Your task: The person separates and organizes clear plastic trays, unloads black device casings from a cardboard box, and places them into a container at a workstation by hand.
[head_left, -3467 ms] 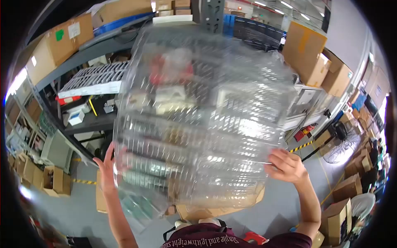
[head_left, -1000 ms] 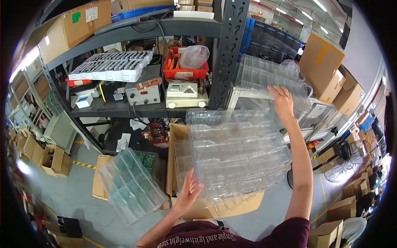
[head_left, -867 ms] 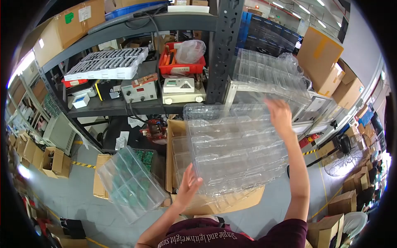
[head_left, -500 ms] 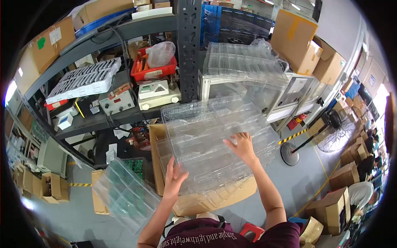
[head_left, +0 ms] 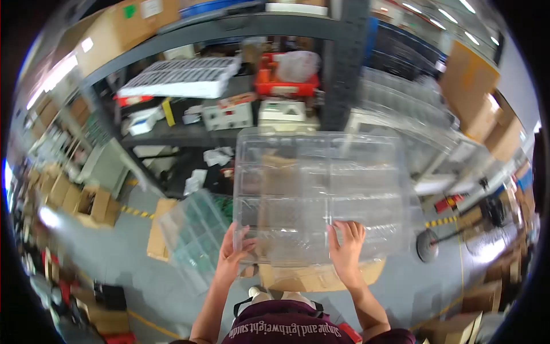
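From my remote seat, through the head camera, I see a clear tray (head_left: 321, 200) filling the middle of the frame, with a cardboard box (head_left: 321, 279) below it, showing under its lower edge. What matters most to me is how the tray lies from the hands: it stretches up the frame away from them, its longer axis running roughly side to side.

The left hand (head_left: 231, 252) is at the tray's left edge, near the lower left corner, fingers and thumb either side of that edge. Whether it is clamping I cannot tell. The right hand (head_left: 348, 246) lies over the lower part, near the middle divider, thumb and fingers spread a little; I can't make out whether they pinch anything. So the left hand is the nearer to a side edge, while the tray's right edge is well apart from the right hand.

Another partitioned tray (head_left: 197, 235) slants left of the left hand, with green showing through it.
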Motion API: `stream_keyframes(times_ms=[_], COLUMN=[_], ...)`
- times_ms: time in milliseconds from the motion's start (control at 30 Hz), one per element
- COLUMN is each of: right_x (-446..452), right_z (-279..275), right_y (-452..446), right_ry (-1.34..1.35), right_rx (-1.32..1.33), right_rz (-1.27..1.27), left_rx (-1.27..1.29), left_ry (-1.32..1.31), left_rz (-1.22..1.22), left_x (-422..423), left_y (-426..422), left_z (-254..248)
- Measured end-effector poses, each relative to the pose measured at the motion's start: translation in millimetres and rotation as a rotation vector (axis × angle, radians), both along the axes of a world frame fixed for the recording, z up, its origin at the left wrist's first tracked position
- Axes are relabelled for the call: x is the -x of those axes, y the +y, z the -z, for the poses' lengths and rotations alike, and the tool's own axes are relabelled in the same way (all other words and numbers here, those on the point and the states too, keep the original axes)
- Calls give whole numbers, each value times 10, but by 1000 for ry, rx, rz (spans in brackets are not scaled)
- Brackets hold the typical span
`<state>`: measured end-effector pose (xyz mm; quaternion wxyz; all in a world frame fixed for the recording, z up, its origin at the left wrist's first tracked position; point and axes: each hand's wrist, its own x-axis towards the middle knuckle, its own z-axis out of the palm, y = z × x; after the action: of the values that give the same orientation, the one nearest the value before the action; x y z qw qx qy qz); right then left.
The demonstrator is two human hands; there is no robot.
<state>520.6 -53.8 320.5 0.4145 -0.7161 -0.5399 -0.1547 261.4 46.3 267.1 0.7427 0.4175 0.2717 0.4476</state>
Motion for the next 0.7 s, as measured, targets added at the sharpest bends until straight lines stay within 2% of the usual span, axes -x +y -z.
stream_keyframes(times_ms=[100,167,300,333,367,433,500,567,600,667,700], right_x=[401,660,1230,1315,1387,1500,1461,1371,1325,1308,1377], right_z=[-46,-54,-136,-138,-183,-370,-552,-629,-534,-72,360], right_y=[79,140,283,325,376,464,625,807,852,1037,1083], right_ry=[-17,-57,-71,-56,-57,-200,-250,-211,-207,456,576], right_rx=[19,18,127,188,192,93,45,51,51,486,605], right_rz=[-109,-231,-585,-706,-724,-820,-771,-512,-508,-656,-746], left_rx=[-34,46,125,166,195,180,151,171,170,137,123], left_ry=[53,41,-59,34,30,37,44,132,190,227,270], left_rz=[-164,-242,-454,-532,-595,-670,-744,-768,-808,-855,-892], left_x=[381,675,1435,1589,1763,2263,2721,3164,3333,3662,3771], left_y=[-85,-143,-320,-400,-481,-639,-854,-1051,-1112,-1152,-1131], left_z=[123,240,440,374,338,588,765,879,891,935,867])
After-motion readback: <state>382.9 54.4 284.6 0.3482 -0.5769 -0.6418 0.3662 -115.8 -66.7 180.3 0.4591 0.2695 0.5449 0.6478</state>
